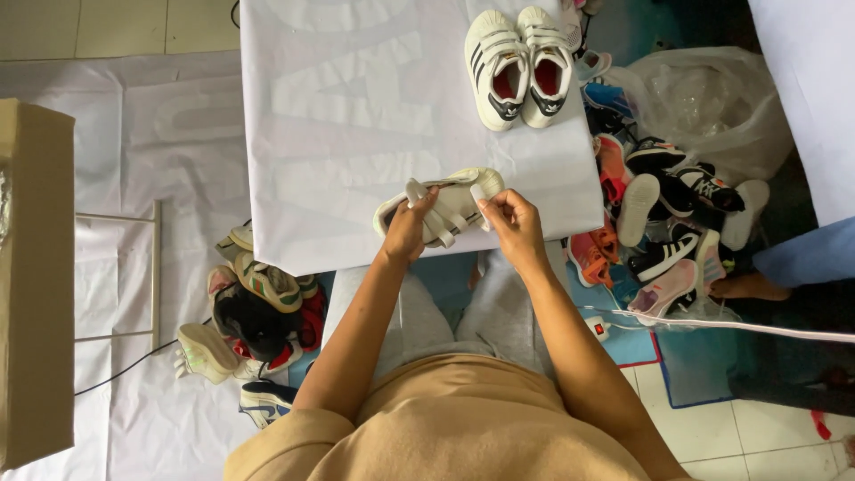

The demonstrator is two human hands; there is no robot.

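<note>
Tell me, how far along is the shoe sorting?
One white pair stands together on the table. The left hand and right hand hold a cream shoe by its straps. Piles remain on the floor: right pile, left pile.

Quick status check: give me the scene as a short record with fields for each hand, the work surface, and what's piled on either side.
left hand: grips the strapped side of a small cream shoe
right hand: pinches a strap at the shoe's toe end
surface: white-covered table, the shoe at its near edge
also on table: pair of white striped shoes at the far edge
person's left: pile of shoes on the floor
person's right: bigger shoe pile beside a clear plastic bag
</note>
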